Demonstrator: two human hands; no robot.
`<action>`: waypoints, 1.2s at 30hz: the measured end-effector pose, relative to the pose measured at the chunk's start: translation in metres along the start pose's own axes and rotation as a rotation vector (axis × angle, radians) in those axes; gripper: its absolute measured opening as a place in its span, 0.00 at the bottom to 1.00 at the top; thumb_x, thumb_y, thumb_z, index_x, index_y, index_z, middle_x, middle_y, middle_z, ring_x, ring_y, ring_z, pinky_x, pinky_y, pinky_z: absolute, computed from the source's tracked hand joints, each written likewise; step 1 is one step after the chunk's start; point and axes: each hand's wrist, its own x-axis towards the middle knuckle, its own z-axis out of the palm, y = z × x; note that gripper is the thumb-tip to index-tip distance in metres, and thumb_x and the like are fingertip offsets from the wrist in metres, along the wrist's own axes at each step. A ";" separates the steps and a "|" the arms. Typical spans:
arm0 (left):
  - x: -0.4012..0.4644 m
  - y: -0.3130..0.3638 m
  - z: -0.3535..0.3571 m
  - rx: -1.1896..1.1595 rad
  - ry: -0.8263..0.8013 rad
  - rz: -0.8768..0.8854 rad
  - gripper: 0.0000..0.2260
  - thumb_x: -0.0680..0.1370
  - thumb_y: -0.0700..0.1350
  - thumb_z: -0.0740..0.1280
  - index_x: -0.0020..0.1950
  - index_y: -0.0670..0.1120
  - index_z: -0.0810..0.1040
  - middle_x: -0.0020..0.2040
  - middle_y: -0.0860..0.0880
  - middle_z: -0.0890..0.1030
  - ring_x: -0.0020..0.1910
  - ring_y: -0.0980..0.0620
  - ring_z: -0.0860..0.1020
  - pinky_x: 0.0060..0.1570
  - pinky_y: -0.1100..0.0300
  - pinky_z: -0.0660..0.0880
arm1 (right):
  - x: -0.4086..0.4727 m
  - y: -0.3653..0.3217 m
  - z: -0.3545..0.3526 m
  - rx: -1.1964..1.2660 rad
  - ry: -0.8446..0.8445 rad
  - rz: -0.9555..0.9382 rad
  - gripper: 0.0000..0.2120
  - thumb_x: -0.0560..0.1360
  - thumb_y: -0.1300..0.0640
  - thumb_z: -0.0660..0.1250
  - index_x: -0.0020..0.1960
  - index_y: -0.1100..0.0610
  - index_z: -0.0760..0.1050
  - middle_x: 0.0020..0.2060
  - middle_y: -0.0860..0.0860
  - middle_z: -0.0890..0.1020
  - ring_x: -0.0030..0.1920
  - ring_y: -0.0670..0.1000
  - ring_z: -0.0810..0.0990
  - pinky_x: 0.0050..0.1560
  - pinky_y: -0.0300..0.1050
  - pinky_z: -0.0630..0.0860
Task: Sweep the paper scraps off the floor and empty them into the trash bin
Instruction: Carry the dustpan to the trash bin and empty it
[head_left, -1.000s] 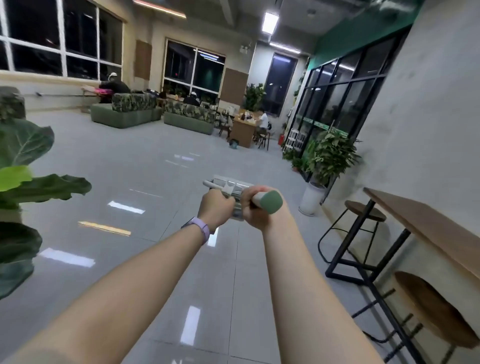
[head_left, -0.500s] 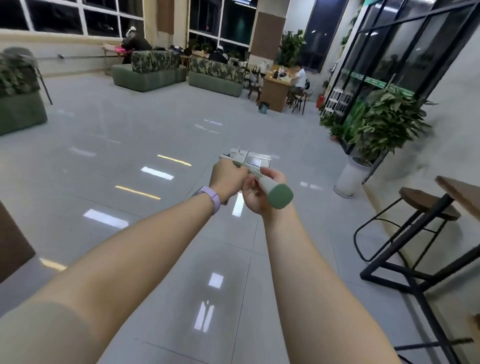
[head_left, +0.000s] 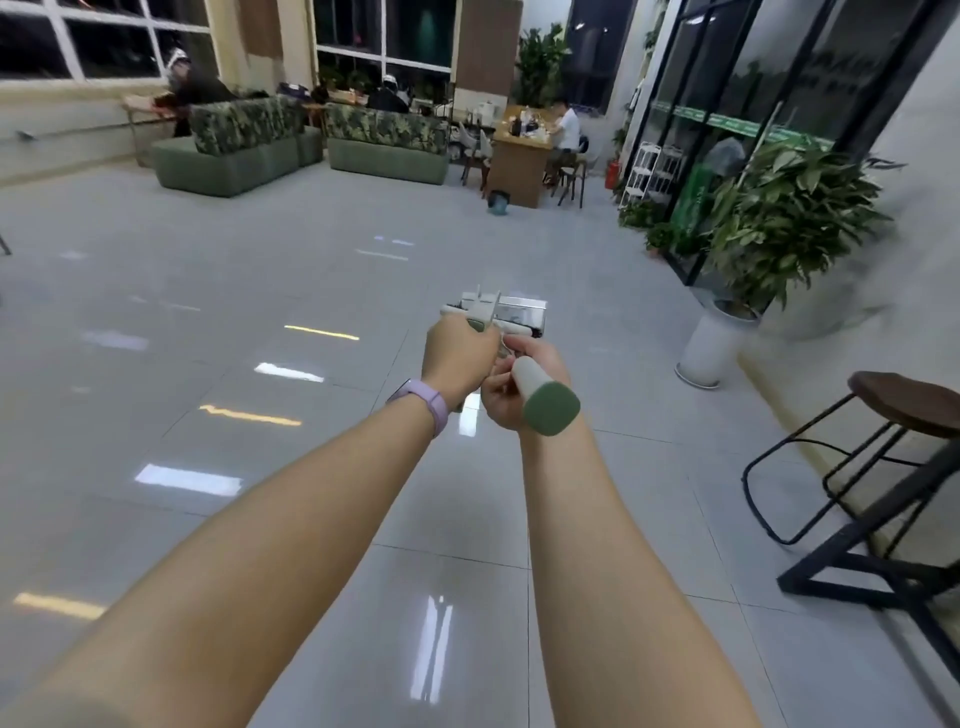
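Observation:
Both arms reach forward over the grey tiled floor. My right hand (head_left: 511, 387) grips a white handle with a green end cap (head_left: 549, 405) that points back at me. My left hand (head_left: 457, 358), with a purple band on its wrist, grips a second white and green handle beside it. Beyond the hands a white dustpan (head_left: 511, 312) shows, foreshortened. A small teal trash bin (head_left: 500, 202) stands far off by the wooden desk. No paper scraps show on the floor.
A large potted plant in a white pot (head_left: 711, 348) stands right of the hands. A black-framed stool (head_left: 904, 400) and table legs fill the right edge. Green sofas (head_left: 387, 145), a wooden desk (head_left: 519, 156) and seated people are at the far end.
The view has tilted down and moved forward. The leafy plant at the left has left the frame. Both hands keep their hold on the handles, now a little further apart.

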 end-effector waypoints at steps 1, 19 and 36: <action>0.024 -0.002 0.001 0.009 -0.011 0.004 0.11 0.76 0.43 0.65 0.37 0.39 0.80 0.33 0.46 0.82 0.32 0.48 0.78 0.31 0.61 0.69 | 0.020 -0.010 0.008 -0.024 0.036 -0.006 0.15 0.82 0.57 0.57 0.37 0.59 0.70 0.18 0.49 0.68 0.14 0.45 0.68 0.15 0.32 0.63; 0.442 -0.018 0.094 0.080 -0.088 0.016 0.10 0.77 0.42 0.66 0.40 0.40 0.83 0.32 0.49 0.81 0.29 0.53 0.77 0.25 0.64 0.69 | 0.379 -0.207 0.089 -0.197 0.086 -0.016 0.15 0.80 0.59 0.58 0.35 0.59 0.70 0.17 0.51 0.72 0.15 0.48 0.72 0.14 0.34 0.64; 0.841 -0.052 0.229 0.131 -0.089 -0.034 0.14 0.75 0.40 0.66 0.29 0.46 0.75 0.25 0.53 0.77 0.24 0.57 0.72 0.23 0.65 0.65 | 0.772 -0.419 0.109 -0.197 0.045 0.078 0.15 0.79 0.61 0.56 0.34 0.58 0.67 0.17 0.50 0.70 0.15 0.46 0.70 0.14 0.34 0.63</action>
